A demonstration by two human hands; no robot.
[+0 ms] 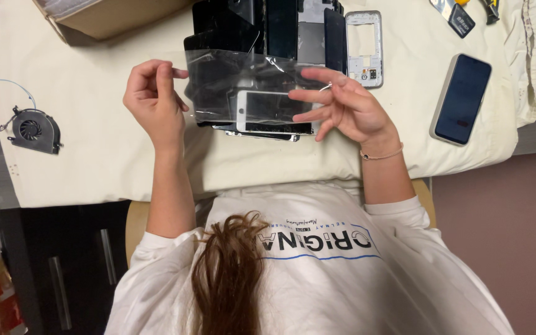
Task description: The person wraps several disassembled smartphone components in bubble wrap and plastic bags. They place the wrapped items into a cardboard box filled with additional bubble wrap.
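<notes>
My hair hangs nearest the lens. My left hand pinches one edge of a clear plastic sleeve; my right hand, fingers half open, steadies the other. The sleeve's long axis spans between them, over a white phone screen nearer my right.

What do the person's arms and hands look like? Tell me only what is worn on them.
Both forearms are bare. The left hand has nothing visible on it or its wrist. The right hand has a thin pale cord bracelet around its wrist. The upper arms are covered by the loose white sleeves of a white shirt, which end near the elbows.
</notes>
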